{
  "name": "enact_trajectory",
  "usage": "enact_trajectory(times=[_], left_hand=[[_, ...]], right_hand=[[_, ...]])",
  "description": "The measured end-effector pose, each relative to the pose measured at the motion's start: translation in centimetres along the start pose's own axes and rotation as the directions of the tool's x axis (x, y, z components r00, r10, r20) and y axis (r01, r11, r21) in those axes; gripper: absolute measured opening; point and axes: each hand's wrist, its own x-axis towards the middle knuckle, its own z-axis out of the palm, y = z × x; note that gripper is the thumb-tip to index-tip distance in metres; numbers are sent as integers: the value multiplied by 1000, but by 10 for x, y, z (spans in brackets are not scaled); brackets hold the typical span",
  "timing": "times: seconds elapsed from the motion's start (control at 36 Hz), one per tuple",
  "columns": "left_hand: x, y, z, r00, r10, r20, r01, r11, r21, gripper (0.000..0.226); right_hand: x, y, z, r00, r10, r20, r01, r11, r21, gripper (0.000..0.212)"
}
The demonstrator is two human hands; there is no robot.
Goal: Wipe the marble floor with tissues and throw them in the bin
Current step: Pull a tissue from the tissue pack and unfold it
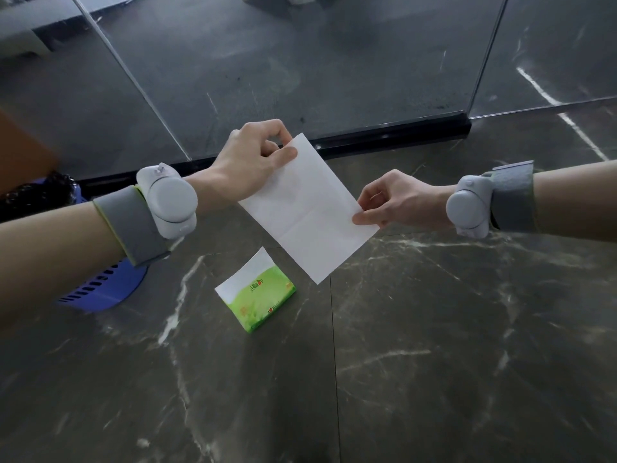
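Observation:
A white tissue (309, 212) is stretched flat in the air between both hands, above the dark marble floor (434, 329). My left hand (253, 162) pinches its far corner with thumb and fingers. My right hand (397, 202) pinches its right edge. Below the tissue, a green and white tissue pack (257, 295) lies on the floor with a sheet sticking out of its top. A blue slotted bin (100, 289) with a black liner stands at the left, mostly hidden behind my left forearm.
Glass panels (300, 61) in a black bottom rail (384, 135) run across the far side of the floor. A brown surface (20, 148) shows at the far left edge. Both wrists carry grey strapped devices.

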Motion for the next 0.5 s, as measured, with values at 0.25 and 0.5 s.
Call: enact_trajectory(times=[0.25, 0.5], left_hand=[[-3, -10, -5, 948, 17, 317, -4, 999, -43, 54], [1, -21, -1, 957, -20, 289, 19, 1000, 4, 25]], right_hand=[[4, 5, 0, 1000, 7, -22, -8, 1000, -16, 17], [1, 6, -1, 999, 7, -33, -9, 999, -43, 12]])
